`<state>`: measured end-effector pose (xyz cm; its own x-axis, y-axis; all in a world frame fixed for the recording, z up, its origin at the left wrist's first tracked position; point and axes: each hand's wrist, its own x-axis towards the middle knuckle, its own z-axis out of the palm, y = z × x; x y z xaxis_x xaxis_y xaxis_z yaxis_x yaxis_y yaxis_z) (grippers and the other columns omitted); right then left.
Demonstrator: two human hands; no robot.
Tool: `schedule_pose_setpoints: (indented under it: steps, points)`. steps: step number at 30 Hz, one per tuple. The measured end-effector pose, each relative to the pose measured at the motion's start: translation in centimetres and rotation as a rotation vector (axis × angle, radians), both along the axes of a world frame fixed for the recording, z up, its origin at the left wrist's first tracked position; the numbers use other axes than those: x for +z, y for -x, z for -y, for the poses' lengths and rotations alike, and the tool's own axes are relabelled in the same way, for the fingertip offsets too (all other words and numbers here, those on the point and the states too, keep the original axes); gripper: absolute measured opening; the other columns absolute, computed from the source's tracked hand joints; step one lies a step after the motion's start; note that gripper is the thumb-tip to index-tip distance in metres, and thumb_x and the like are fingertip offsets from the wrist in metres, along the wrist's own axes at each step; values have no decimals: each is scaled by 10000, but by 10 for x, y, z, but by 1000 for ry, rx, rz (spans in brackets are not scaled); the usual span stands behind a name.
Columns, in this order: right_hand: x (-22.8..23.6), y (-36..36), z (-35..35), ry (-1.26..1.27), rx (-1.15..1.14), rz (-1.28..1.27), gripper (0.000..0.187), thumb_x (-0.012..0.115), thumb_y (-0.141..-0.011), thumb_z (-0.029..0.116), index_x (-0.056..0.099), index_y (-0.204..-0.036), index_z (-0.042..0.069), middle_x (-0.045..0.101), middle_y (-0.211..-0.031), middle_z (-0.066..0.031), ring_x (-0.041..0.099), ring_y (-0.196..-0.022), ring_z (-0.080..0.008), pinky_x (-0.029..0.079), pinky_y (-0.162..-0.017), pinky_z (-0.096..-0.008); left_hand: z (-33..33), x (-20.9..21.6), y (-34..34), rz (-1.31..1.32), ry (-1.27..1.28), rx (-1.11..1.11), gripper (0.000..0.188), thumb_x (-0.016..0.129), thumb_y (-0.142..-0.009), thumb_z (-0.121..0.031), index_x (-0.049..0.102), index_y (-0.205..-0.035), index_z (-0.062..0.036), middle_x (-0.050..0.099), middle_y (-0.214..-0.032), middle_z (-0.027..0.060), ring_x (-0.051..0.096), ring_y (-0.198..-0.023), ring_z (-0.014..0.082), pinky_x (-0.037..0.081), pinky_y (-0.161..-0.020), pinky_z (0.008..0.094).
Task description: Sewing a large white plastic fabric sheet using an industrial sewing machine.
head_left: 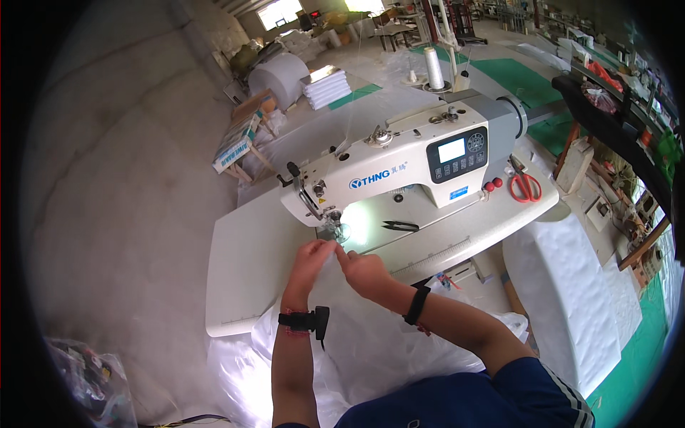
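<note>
A white sewing machine [321,182] stands on a pale sewing table [250,235], its lamp lighting the needle area. Right in front of the presser foot [338,227], my left hand [310,260] is closed, its fingertips pinching the edge of a thin, see-through white plastic sheet [335,321]. Close beside it, my right hand [365,274] is also closed on that edge, with its index finger pointing toward the foot. The fingertips of both hands nearly meet. From there the sheet hangs down over the table's front and my lap. Exactly how the fingers grip is partly hidden.
Black thread snips [400,226] lie right of the needle. Red-handled scissors [526,188] and two red balls [493,185] sit at the table's right. Behind the machine stands a thread cone [434,69]. White padded material [564,292] hangs at the right.
</note>
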<state>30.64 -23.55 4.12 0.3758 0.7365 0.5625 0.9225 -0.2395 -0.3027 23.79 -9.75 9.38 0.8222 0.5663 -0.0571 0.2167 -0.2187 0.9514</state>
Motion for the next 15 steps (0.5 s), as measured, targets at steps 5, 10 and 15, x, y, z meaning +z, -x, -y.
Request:
schedule_pose_setpoints:
  steps: [5,10,15]
  points:
    - [4,0,-6,93,-14,-26,555,544,-736,53,418,-1260,-78,593,-714,-109,603,-559,-254,475,-477,-353,-31,-31,-20,50,-529,-78,190,621,-805,-237,618,-810,-47,605,-724,65,566,-650,192,435,-599,296]
    - [-8,-14,-26,319,-18,-243,352,477,-830,76,466,-1144,-81,638,-713,-158,645,-647,-308,498,-523,-402,-44,-63,-42,-218,-939,-109,236,617,-799,-297,599,-783,-62,599,-760,168,583,-697,326,453,-639,401]
    - [-11,-16,-29,376,-11,-253,273,448,-858,90,485,-1064,-86,649,-737,-169,652,-668,-317,505,-545,-416,-38,-62,-41,-333,-1042,34,224,614,-813,-287,614,-832,-63,629,-873,125,593,-809,322,465,-677,424]
